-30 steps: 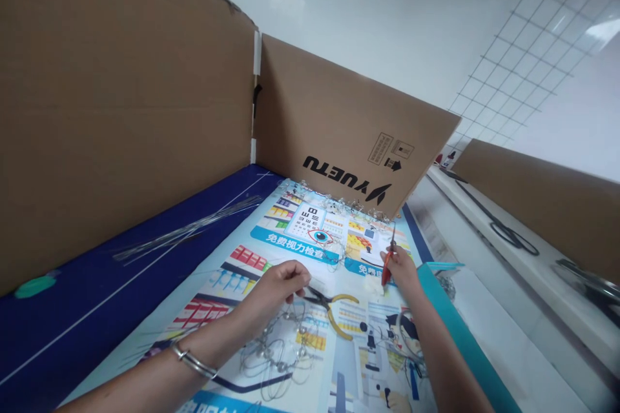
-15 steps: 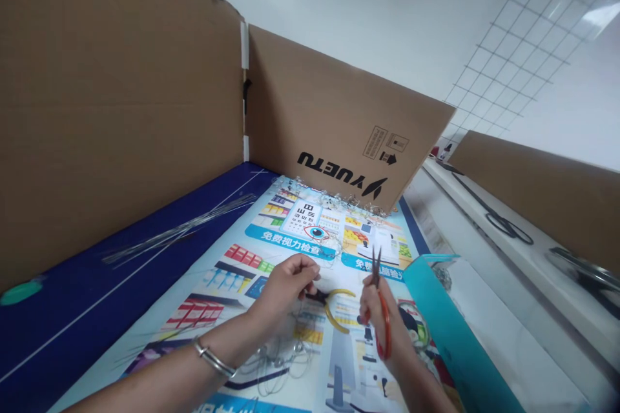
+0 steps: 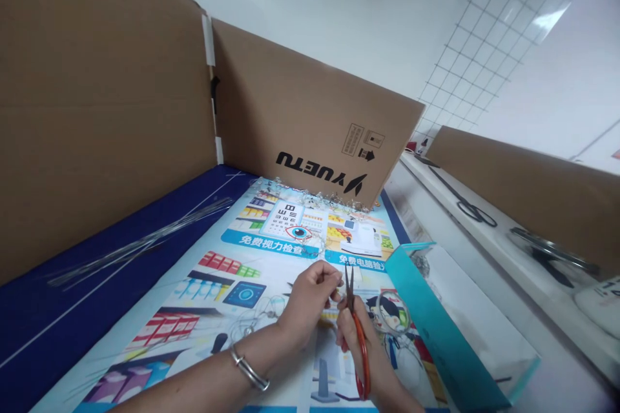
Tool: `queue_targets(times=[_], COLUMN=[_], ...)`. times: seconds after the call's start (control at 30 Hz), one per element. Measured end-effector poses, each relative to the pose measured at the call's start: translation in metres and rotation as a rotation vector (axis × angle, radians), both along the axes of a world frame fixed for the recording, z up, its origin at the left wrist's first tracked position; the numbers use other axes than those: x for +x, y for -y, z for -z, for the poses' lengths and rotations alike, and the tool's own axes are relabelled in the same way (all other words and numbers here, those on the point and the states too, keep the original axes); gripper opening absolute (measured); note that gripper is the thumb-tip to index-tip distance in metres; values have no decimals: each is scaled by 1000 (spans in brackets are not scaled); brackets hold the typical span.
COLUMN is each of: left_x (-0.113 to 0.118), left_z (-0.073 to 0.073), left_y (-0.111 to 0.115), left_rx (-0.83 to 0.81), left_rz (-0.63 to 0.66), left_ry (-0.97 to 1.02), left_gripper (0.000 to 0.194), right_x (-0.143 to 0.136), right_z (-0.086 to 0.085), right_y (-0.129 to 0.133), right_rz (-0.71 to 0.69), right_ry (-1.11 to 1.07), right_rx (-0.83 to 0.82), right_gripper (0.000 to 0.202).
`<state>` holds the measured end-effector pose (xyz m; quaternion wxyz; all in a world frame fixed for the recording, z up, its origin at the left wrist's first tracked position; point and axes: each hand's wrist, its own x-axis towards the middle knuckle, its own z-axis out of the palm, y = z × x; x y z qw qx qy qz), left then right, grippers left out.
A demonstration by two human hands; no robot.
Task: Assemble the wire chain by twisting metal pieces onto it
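Observation:
My left hand [image 3: 314, 300] is closed in a pinch over the printed sheet [image 3: 285, 258], a silver bangle on its wrist; what its fingertips hold is too small to make out. Close beside it on the right, my right hand [image 3: 356, 332] grips orange-handled scissors [image 3: 361, 352], their dark blades pointing up and away, slightly apart. Thin clear wire loops [image 3: 252, 322] lie on the sheet left of my left hand. A coil of wire [image 3: 393, 313] rests to the right of my right hand.
Cardboard panels [image 3: 300, 97] stand at the left and back. Small wire pieces [image 3: 314, 199] line the back panel's foot. Straight wires [image 3: 145, 242] lie on the blue surface [image 3: 97, 277]. A teal box [image 3: 436, 322] is at the right, beside a white ledge holding black-handled scissors [image 3: 477, 213].
The view has shifted right. My hands have come closer together, with the scissors nearer my left fingertips. The yellow-handled tool seen between them before is now mostly hidden.

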<state>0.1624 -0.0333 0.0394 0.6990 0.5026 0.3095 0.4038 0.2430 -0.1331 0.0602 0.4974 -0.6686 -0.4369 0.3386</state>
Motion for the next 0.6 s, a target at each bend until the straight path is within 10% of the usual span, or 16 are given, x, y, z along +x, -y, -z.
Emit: queue_targets(times=[0.6], left_x=[16], left_z=[-7], left_y=[16], left_rx=[156], left_rz=[103], left_ry=[-125], left_gripper=[14], right_x=[11], right_z=[13], right_y=[18], right_rz=[87], right_ry=[-113], right_rx=[-13], right_gripper=[42])
